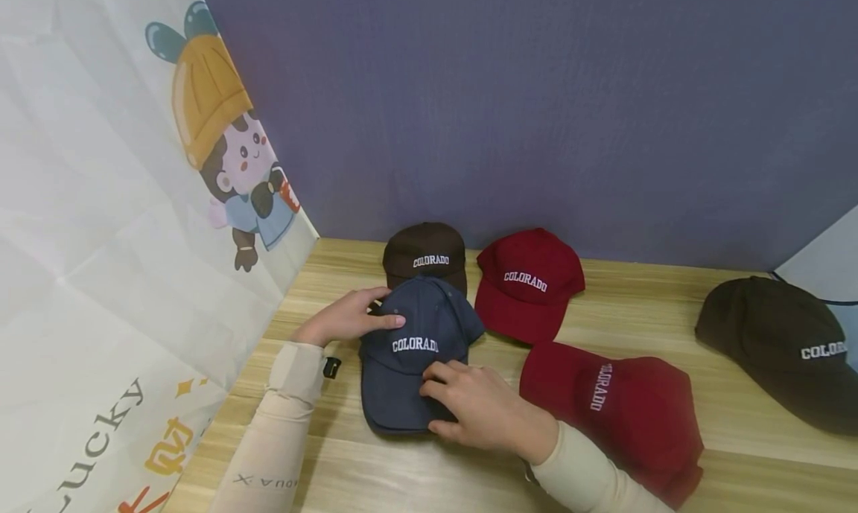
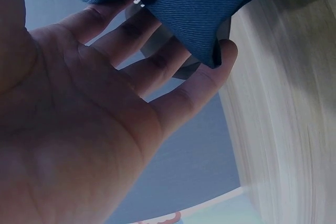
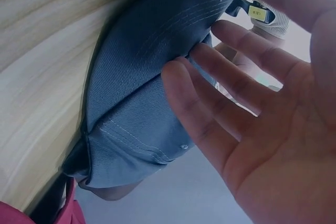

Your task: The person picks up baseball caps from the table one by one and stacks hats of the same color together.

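On the wooden table, the navy cap at left is being touched by a loosely extended left hand and right hand, nothing gripped, far brown cap and far red cap seemingly placed, near red cap and rightmost brown cap apparently left unstraightened

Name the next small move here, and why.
I'd probably lift the right hand off the navy cap and reach for the nearer red cap. The navy cap's brim points toward the person, its lettering reads upright, and the left hand is at its crown. That red cap lies turned, lettering running sideways.
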A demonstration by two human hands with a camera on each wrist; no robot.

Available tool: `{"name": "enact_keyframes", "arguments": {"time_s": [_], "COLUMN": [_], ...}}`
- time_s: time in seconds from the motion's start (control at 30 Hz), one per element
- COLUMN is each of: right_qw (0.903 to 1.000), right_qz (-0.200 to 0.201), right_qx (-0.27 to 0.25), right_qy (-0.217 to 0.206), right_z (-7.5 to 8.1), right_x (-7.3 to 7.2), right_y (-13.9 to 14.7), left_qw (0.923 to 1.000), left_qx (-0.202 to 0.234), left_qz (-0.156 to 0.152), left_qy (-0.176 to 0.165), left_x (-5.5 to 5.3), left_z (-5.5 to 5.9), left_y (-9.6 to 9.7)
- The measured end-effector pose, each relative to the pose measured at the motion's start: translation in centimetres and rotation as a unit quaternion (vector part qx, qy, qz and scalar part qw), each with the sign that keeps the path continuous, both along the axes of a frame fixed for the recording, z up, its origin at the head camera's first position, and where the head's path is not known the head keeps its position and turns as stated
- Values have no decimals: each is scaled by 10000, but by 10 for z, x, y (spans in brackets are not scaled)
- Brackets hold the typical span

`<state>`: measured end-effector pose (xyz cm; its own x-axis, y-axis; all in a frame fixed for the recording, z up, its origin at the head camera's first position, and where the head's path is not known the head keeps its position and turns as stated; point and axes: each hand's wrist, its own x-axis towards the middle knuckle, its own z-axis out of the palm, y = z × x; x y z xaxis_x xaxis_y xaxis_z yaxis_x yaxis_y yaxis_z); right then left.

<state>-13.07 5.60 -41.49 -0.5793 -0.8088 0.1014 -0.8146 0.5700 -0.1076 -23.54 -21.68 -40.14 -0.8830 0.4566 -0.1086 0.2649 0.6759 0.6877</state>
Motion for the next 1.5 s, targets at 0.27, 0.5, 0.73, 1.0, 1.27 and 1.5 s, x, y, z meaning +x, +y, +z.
{"name": "enact_keyframes", "arguments": {"time_s": [0.27,0.5,0.73,1.0,1.27,1.5], "right_qw": [10000,9998,9994,9999,9998,9999], "right_qz": [1,-13,-16,29,83,99], "right_qx": [-29,-8,67,115,161,141], "right_qy": [-16,-173,-353,-101,99,8], "right_z": [-1,1,3,1,-2,-2], "right_x": [-1,1,1,3,6,6], "right_y": [1,1,1,-1,-2,-3], "left_qw": [10000,9999,10000,10000,10000,9999], "left_qx": [-30,-5,47,44,20,-13], "left_qz": [36,88,63,33,58,106], "left_qy": [-18,-59,-62,-42,-78,-110], "left_x": [1,0,0,1,1,2], "left_z": [2,0,-1,1,2,2], "left_y": [1,1,1,1,0,-2]}}
